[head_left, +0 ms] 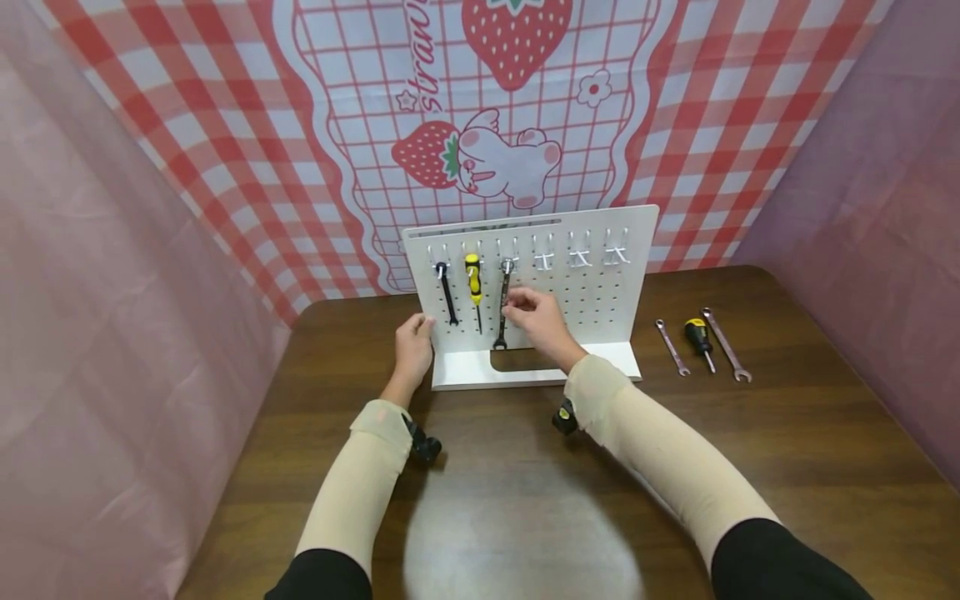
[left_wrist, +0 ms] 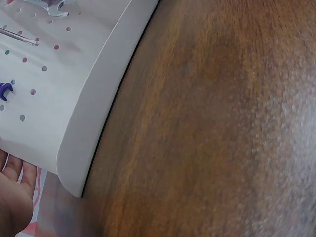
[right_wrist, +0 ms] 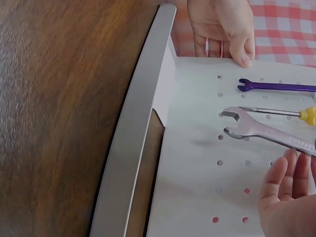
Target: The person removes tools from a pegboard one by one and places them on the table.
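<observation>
A white pegboard stand [head_left: 600, 312] stands upright on the table. At its left edge, my left hand [head_left: 414, 346] grips the board, thumb in front and fingers behind, as the right wrist view shows [right_wrist: 224, 24]. A silver open-end wrench [right_wrist: 261, 129] hangs by its ring end from the third hook, jaw downward. My right hand [head_left: 542, 321] pinches its handle from the right, fingertips [right_wrist: 290, 160] right at its edge. Left of it hang a yellow-black screwdriver [head_left: 474, 279] and a dark purple wrench [head_left: 447, 293].
Three bare hooks [head_left: 580, 257] line the board's upper right. On the table right of the stand lie a small wrench [head_left: 672, 348], a black-yellow screwdriver [head_left: 697, 336] and a longer wrench [head_left: 726, 345]. A red checked cloth [head_left: 337, 217] hangs behind.
</observation>
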The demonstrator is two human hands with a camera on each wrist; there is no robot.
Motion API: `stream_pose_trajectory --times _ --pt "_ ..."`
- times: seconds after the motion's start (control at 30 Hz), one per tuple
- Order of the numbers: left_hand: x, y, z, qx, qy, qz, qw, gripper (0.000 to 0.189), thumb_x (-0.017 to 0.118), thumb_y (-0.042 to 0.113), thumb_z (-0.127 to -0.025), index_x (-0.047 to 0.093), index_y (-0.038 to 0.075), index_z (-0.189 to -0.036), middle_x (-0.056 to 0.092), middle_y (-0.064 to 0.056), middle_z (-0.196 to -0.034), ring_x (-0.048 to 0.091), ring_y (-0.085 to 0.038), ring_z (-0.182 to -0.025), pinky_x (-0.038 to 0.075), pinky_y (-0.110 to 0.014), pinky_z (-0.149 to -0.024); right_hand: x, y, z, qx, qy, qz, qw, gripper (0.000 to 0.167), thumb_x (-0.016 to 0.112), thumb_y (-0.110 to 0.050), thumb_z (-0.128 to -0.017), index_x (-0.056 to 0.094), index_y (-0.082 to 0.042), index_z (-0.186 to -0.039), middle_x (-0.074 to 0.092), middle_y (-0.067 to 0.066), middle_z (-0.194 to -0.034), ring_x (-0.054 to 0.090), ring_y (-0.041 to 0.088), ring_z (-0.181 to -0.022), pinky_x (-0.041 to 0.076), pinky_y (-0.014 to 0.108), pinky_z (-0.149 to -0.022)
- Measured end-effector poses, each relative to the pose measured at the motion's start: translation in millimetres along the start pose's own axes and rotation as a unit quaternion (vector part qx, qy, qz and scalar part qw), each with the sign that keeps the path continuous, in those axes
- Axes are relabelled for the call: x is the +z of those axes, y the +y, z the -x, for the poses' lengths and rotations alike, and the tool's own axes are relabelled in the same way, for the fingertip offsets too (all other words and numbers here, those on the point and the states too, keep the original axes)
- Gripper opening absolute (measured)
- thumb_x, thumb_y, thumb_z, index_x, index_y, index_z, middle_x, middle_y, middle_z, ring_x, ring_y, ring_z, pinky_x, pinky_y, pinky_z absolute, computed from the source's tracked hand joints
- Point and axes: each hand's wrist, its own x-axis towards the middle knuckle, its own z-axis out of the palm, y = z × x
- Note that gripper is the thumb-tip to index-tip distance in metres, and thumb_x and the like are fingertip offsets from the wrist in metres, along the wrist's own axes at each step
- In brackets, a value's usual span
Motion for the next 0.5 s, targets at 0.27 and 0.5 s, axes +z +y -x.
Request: stream_pose_trajectory --times 0.27,0.5 --pt "0.8 -1.6 -0.6 0.001 0.0 0.005 1.0 0.017 0.059 0.009 -0.102 0.068 -0.005 -0.099 0.056 -0.021 -0.083 0.046 -0.016 -0.074 0.04 -0.028 -0.07 -0.4 -1.6 5.4 0.033 -0.008 -0.003 0.9994 0.021 0.066 -0.011 -0.098 0.066 0.007 -0.109 0.06 0.009 -0.101 0.056 0.017 -0.09 0.054 0.029 -0.075" --pt "0.2 -1.4 -1.0 0.002 0.003 0.006 1.0 0.017 0.06 0.009 -0.101 0.068 -0.005 -0.098 0.058 -0.021 -0.085 0.047 -0.016 -0.075 0.041 -0.028 -0.071 -1.1 -0.3 7.7 0.024 -0.005 -0.017 0.9995 0.024 0.063 -0.012 -0.1 0.065 0.01 -0.111 0.061 0.019 -0.105 0.055 0.019 -0.086 0.055 0.032 -0.074"
